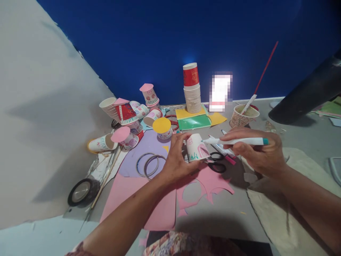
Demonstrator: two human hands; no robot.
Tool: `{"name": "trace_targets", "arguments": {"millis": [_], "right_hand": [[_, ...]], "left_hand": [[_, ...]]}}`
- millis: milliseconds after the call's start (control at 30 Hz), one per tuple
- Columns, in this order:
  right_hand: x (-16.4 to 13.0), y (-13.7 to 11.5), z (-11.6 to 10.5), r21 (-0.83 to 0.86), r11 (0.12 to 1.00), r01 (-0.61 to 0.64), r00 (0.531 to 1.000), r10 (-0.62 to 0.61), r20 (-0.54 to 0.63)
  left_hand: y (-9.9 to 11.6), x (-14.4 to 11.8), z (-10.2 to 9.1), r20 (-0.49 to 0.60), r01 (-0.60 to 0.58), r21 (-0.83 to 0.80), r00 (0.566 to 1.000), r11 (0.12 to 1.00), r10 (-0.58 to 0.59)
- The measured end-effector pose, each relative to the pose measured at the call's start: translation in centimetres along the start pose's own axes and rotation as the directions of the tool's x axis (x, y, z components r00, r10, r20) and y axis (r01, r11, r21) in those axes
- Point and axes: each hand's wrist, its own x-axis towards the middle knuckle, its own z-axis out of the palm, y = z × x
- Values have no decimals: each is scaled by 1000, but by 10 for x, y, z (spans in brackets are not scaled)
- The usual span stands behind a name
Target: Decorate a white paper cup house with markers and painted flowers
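Observation:
My left hand (pixel 177 158) is closed around a white paper cup (pixel 196 145), held upside down above the table. The cup carries a pink window, a pink door shape and green grass-like strokes near its rim. Between the fingers of my right hand (pixel 262 153) is a white marker (pixel 239 141) with a teal end. The marker's tip is at the cup's upper right side; whether it touches cannot be made out. Behind the cup lie black-handled scissors (pixel 217 167), partly covered, and more markers (pixel 222 149).
Decorated paper cups with pink and yellow tops (pixel 162 125) stand at the back left. A tall cup stack (pixel 192 99) rises at the back. Pink paper (pixel 157 209), bangles (pixel 151 166), black tape (pixel 83 192), a patterned cup (pixel 236 119) and a cloth (pixel 287 199) lie around.

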Motion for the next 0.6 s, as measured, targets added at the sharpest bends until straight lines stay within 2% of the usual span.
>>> {"name": "trace_targets", "arguments": {"millis": [67, 300, 600], "right_hand": [[2, -4, 1, -29, 999, 25, 999, -24, 34], [5, -10, 4, -118, 992, -39, 990, 55, 130], [5, -8, 4, -130, 990, 48, 986, -26, 167]], "left_hand": [[0, 0, 1, -3, -6, 8, 1000, 1000, 6], [-1, 0, 1, 12, -4, 18, 1000, 1000, 4], [1, 1, 1, 28, 14, 2, 1000, 1000, -14]]}}
